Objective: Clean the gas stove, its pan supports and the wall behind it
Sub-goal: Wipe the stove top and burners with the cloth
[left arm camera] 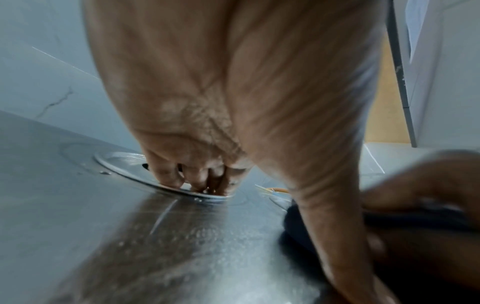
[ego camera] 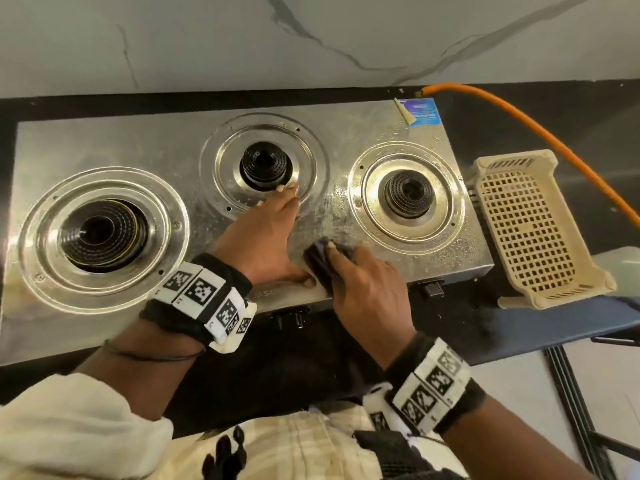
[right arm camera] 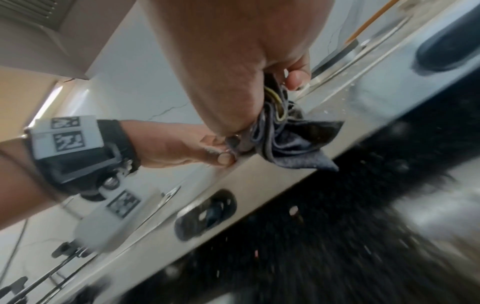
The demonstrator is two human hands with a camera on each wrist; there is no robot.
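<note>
A steel three-burner gas stove [ego camera: 166, 147] sits on a dark counter [ego camera: 540, 112], its back edge along the marbled wall [ego camera: 207, 39]. The left hand [ego camera: 263, 237] lies flat on the stove top, fingers straight and close together, tips on the middle burner's ring [ego camera: 311, 161]. Beside it, at the front edge, the right hand [ego camera: 367, 289] bunches a dark cloth [ego camera: 317, 258], fingers curled round it. A beige basket [ego camera: 533, 230] stands at the stove's right edge.

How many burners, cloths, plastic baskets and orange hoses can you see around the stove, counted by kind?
Burners: 3, left, middle, right
Cloths: 1, dark cloth gripped by the right hand
Plastic baskets: 1, beige basket
Orange hoses: 1, hose
Total: 6
</note>
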